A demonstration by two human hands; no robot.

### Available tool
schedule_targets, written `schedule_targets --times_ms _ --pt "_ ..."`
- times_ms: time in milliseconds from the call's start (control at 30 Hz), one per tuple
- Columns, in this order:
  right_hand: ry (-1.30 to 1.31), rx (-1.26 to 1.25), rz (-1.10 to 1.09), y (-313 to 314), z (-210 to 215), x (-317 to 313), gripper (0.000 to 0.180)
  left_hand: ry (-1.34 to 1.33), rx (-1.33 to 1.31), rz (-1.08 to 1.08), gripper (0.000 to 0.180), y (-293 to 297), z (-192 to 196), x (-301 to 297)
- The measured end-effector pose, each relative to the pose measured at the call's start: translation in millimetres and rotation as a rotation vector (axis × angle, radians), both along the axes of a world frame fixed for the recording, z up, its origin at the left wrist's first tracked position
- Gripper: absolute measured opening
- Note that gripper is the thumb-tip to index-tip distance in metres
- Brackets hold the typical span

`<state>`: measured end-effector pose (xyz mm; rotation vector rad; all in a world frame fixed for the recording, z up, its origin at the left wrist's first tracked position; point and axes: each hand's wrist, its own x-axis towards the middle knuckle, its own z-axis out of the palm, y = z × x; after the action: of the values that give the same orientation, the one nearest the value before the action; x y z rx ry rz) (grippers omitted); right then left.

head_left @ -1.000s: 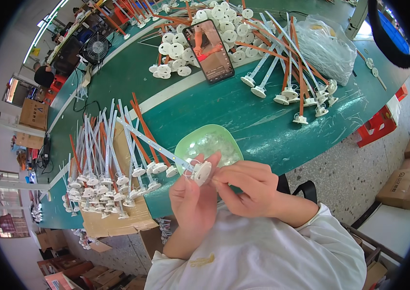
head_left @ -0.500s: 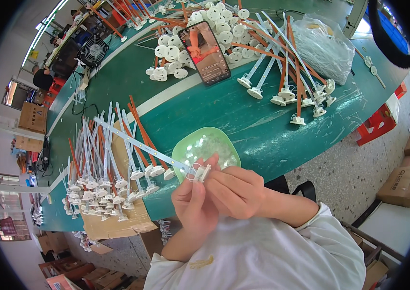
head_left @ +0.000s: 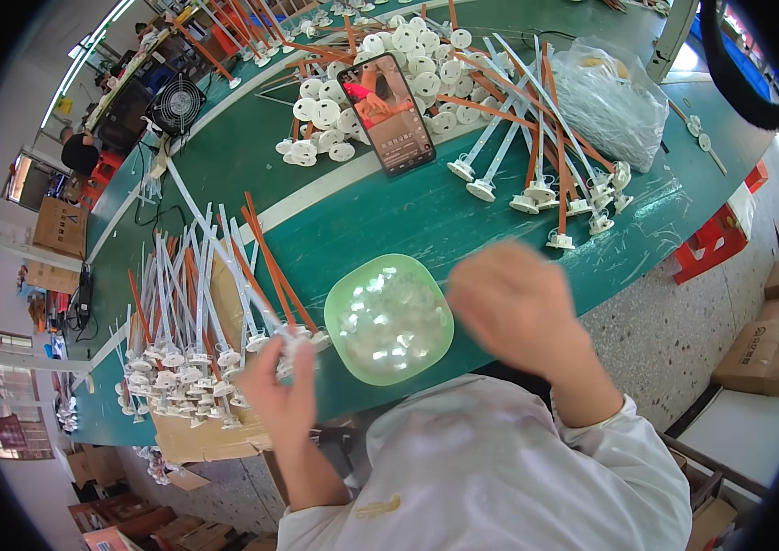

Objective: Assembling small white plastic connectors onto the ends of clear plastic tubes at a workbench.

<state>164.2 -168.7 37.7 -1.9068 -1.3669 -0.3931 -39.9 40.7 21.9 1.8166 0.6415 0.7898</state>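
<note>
My left hand (head_left: 281,397) grips the round base end of a long white plastic stick (head_left: 224,262), which slants up to the left over the pile of finished sticks (head_left: 178,321). Just right of that hand sits a light green bowl (head_left: 389,317) holding small white parts. My right hand (head_left: 513,308) is blurred by motion to the right of the bowl, above the table's front edge. Nothing shows in it, and its fingers cannot be made out.
White and orange sticks with round bases lie on cardboard (head_left: 196,436) at the left. More sticks (head_left: 545,156), white discs (head_left: 389,64), a phone (head_left: 387,112) and a clear plastic bag (head_left: 610,92) lie farther back. A fan (head_left: 176,103) stands far left, a red crate (head_left: 711,243) on the floor.
The hands were together over the bowl on one stick. Now they have parted: the left carries the stick toward the left pile, the right swings away to the right.
</note>
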Motion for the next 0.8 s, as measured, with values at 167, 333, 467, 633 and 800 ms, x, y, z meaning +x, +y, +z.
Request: schedule_targets --times_ms 167,333,467,633,800 --pt "-0.167 -0.170 -0.463 -21.2 -6.7 63.5 0.023 0.652 0.816 0.289 0.030 37.4 9.3 -8.6" --pt "-0.207 -0.340 -0.481 -27.0 -13.5 89.6 0.022 0.674 0.952 0.340 0.037 39.4 -0.6 -3.8" --pt "-0.029 -0.211 -0.353 -32.1 -10.4 91.8 0.021 0.663 0.931 0.369 0.040 36.8 -1.4 -3.4" --pt "0.044 0.023 -0.278 -29.3 -5.8 75.3 0.019 0.660 0.893 0.378 0.042 40.0 -4.1 -4.4" --pt "0.213 0.271 -0.281 -31.6 3.0 61.2 0.023 0.582 0.953 0.336 0.038 39.1 -3.9 -4.8"
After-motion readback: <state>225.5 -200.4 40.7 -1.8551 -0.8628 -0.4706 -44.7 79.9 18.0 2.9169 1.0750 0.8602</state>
